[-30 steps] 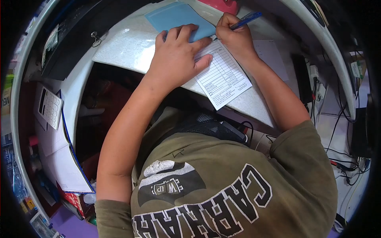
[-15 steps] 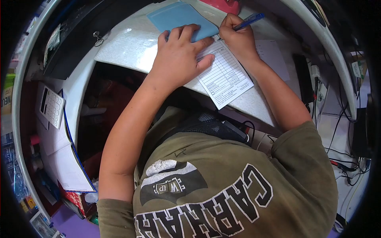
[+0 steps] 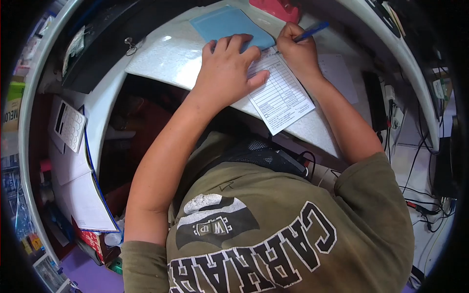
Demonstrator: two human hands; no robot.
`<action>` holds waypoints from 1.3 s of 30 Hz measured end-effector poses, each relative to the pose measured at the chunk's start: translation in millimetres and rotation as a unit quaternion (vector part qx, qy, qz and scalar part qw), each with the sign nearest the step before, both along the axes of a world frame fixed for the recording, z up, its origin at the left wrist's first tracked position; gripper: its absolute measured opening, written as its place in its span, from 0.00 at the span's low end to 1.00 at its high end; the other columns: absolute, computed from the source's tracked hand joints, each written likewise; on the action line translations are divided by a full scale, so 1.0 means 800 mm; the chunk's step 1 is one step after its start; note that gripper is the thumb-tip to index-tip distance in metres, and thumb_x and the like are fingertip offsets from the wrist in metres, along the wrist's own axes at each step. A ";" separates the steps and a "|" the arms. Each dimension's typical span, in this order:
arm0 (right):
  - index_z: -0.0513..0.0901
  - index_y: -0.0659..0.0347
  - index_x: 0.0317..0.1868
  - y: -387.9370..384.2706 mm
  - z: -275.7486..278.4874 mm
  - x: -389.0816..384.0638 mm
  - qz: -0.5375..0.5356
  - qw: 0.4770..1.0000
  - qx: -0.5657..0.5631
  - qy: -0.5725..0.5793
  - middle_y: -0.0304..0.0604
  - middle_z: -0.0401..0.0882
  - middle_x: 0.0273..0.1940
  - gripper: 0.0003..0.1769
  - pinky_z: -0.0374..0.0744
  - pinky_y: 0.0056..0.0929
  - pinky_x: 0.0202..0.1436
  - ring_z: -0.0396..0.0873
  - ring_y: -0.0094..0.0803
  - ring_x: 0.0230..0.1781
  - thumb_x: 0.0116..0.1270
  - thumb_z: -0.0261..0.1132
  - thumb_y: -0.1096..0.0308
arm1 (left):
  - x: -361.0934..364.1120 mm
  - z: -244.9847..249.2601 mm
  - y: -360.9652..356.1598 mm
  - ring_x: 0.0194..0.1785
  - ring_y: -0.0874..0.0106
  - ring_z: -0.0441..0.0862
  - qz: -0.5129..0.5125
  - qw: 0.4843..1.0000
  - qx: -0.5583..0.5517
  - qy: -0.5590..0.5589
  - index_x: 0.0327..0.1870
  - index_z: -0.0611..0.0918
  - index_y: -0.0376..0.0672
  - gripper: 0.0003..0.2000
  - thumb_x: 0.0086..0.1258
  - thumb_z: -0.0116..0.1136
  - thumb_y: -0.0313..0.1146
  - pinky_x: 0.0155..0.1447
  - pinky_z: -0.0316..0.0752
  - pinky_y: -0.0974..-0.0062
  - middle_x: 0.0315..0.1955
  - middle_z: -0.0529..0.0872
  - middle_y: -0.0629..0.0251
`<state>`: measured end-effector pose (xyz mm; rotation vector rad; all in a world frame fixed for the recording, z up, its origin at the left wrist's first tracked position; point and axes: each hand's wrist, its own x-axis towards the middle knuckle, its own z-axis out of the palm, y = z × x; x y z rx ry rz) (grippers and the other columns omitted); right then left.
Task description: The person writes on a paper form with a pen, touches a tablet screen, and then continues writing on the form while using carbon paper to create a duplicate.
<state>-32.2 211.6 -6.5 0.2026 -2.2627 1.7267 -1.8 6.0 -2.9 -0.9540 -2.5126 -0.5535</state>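
Observation:
A receipt pad (image 3: 283, 95) with ruled columns lies on the white desk, its blue cover (image 3: 232, 24) folded back at the far end. My left hand (image 3: 227, 71) rests over the pad's left edge and the lower part of the cover, fingers spread and slightly bent, thumb across the form. My right hand (image 3: 298, 53) is closed round a blue pen (image 3: 312, 31) at the pad's upper right. The pen's back end sticks out to the right, while its tip is hidden by the fingers.
A white calculator (image 3: 71, 125) sits on an open notebook (image 3: 90, 202) at the left. Another sheet of paper (image 3: 337, 73) lies right of my right forearm. A pink object (image 3: 276, 9) stands at the desk's back. Keys (image 3: 130, 46) hang at upper left; cables (image 3: 415, 195) run along the right.
The whole view has shifted slightly. My left index finger is drawn in more over the pad. My right hand still grips the pen near the pad's top.

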 end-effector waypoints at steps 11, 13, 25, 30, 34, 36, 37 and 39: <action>0.70 0.58 0.26 -0.014 0.016 0.027 0.148 0.977 -0.124 -0.090 0.39 0.75 0.31 0.07 0.65 0.19 0.25 0.66 0.20 0.23 0.55 0.58 0.80 | 0.005 0.003 -0.032 0.79 0.59 0.61 -0.019 0.997 -0.028 -0.066 0.61 0.85 0.60 0.24 0.67 0.63 0.58 0.78 0.50 0.40 0.75 0.69 0.63; 0.70 0.59 0.24 -0.016 0.014 0.027 0.133 0.984 -0.099 -0.072 0.39 0.75 0.28 0.08 0.66 0.20 0.25 0.68 0.20 0.23 0.58 0.59 0.78 | 0.004 0.000 -0.032 0.80 0.59 0.60 -0.020 0.997 -0.030 -0.074 0.61 0.84 0.60 0.25 0.67 0.62 0.59 0.78 0.49 0.39 0.75 0.68 0.62; 0.70 0.59 0.26 -0.022 0.015 0.030 0.140 0.987 -0.045 -0.068 0.39 0.76 0.33 0.06 0.68 0.20 0.27 0.69 0.20 0.25 0.56 0.59 0.78 | 0.005 -0.005 -0.031 0.81 0.51 0.57 0.015 0.997 -0.042 -0.058 0.62 0.84 0.64 0.28 0.65 0.61 0.66 0.78 0.45 0.33 0.76 0.67 0.58; 0.69 0.60 0.26 -0.014 0.013 0.027 0.175 0.982 -0.037 -0.067 0.40 0.75 0.32 0.06 0.67 0.20 0.26 0.68 0.20 0.24 0.56 0.58 0.79 | 0.003 -0.008 -0.030 0.80 0.50 0.57 0.014 0.998 -0.032 -0.058 0.57 0.84 0.60 0.27 0.64 0.62 0.65 0.78 0.46 0.33 0.76 0.67 0.58; 0.68 0.60 0.26 -0.022 0.017 0.033 0.151 0.984 -0.073 -0.065 0.40 0.74 0.32 0.06 0.66 0.20 0.26 0.66 0.20 0.23 0.56 0.57 0.79 | 0.004 -0.008 -0.032 0.80 0.49 0.58 0.007 0.998 -0.021 -0.059 0.55 0.83 0.57 0.26 0.64 0.63 0.65 0.78 0.47 0.34 0.75 0.67 0.56; 0.69 0.60 0.26 -0.023 0.018 0.032 0.158 0.983 -0.051 -0.075 0.40 0.74 0.31 0.06 0.65 0.20 0.25 0.66 0.20 0.23 0.56 0.57 0.79 | 0.003 -0.008 -0.033 0.80 0.48 0.58 0.004 0.998 -0.018 -0.058 0.55 0.82 0.57 0.26 0.64 0.63 0.64 0.78 0.47 0.33 0.75 0.67 0.54; 0.69 0.60 0.26 -0.020 0.016 0.030 0.161 0.983 -0.033 -0.077 0.40 0.74 0.31 0.06 0.65 0.20 0.25 0.66 0.20 0.23 0.56 0.57 0.79 | 0.004 -0.008 -0.033 0.80 0.48 0.58 0.003 0.998 -0.017 -0.060 0.55 0.82 0.57 0.26 0.64 0.63 0.64 0.77 0.47 0.33 0.75 0.67 0.54; 0.69 0.60 0.26 -0.014 0.015 0.026 0.167 0.980 -0.057 -0.089 0.40 0.74 0.31 0.06 0.64 0.19 0.24 0.66 0.20 0.23 0.56 0.57 0.78 | 0.004 -0.006 -0.033 0.80 0.48 0.58 0.003 0.998 -0.022 -0.064 0.55 0.82 0.57 0.26 0.64 0.62 0.64 0.77 0.47 0.33 0.75 0.67 0.53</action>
